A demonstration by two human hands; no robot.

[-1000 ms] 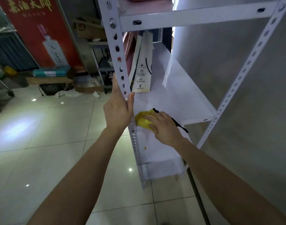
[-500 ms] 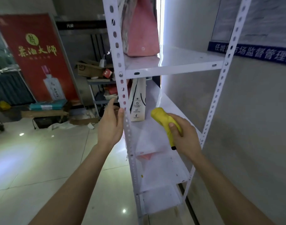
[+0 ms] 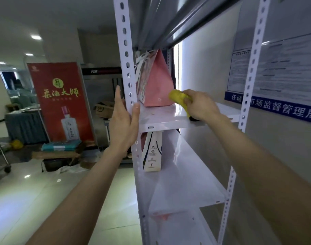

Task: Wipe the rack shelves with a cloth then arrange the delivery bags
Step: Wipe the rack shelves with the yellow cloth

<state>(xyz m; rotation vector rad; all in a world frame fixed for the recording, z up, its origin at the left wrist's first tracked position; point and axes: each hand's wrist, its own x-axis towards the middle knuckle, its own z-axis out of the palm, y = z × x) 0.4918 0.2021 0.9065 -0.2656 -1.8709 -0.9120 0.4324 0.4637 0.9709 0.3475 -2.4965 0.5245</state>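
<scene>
A white metal rack (image 3: 129, 80) with perforated posts stands against the wall. My right hand (image 3: 200, 105) grips a yellow cloth (image 3: 179, 99) just above the upper shelf (image 3: 165, 117), beside a pink paper bag (image 3: 156, 84) standing on that shelf. My left hand (image 3: 123, 121) holds the rack's front left post, thumb on the shelf side and fingers straight behind the post. On the shelf below (image 3: 183, 174) a white paper bag (image 3: 152, 152) stands upright near the left post, with a pink bag partly hidden behind it.
A red standing banner (image 3: 61, 101) is at the left with boxes (image 3: 61, 149) and clutter on the tiled floor at its foot. A notice board (image 3: 282, 76) hangs on the wall behind the rack. A cart leg with a wheel (image 3: 4, 161) shows at the far left.
My right hand lifted the yellow cloth from the lower shelf up to the upper shelf, next to the pink bag. My left hand slid higher up the post. My view tilted upward.
</scene>
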